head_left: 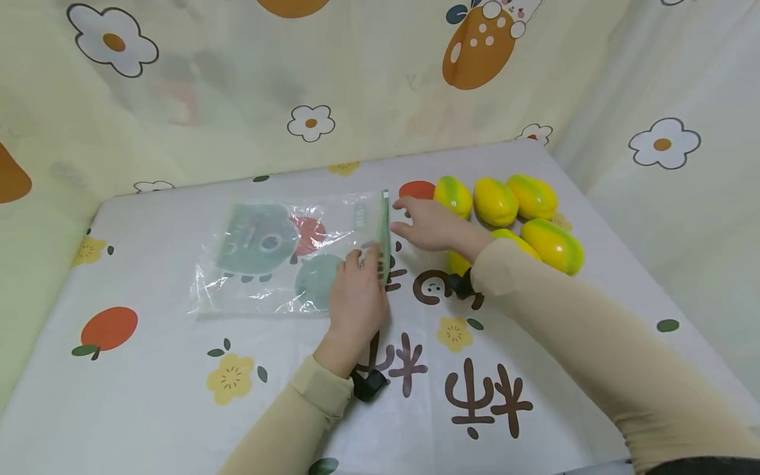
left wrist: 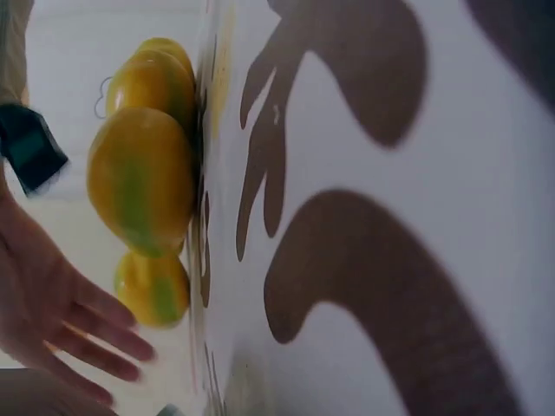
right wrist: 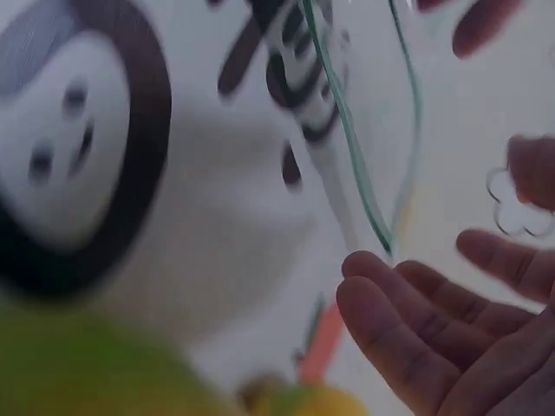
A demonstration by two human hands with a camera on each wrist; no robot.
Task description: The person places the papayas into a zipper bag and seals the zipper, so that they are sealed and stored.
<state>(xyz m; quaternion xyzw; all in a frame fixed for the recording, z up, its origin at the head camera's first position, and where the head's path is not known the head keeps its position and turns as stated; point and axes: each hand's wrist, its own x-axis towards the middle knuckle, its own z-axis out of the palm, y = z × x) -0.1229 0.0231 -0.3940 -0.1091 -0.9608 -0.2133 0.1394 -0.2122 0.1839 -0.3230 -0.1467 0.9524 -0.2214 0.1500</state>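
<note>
A clear plastic zip bag (head_left: 261, 257) lies flat, its green-edged mouth facing right; pale green printed shapes show on it. In the right wrist view the two green lips (right wrist: 364, 195) stand apart and meet at the far corner. My left hand (head_left: 359, 293) holds the bag's mouth near its front end, fingers over the film and thumb hidden. My right hand (head_left: 430, 224) hovers beside the far corner of the mouth, fingers spread and holding nothing. Several yellow mango-like fruits with green streaks (head_left: 495, 201) lie right of it, some partly covered by the right forearm.
The table (head_left: 160, 409) has a white cloth printed with flowers, fruit and brown characters. A patterned curtain (head_left: 368, 79) hangs along the back, with more cloth at both sides. Dark wrist cameras (head_left: 369, 384) sit on both wrists.
</note>
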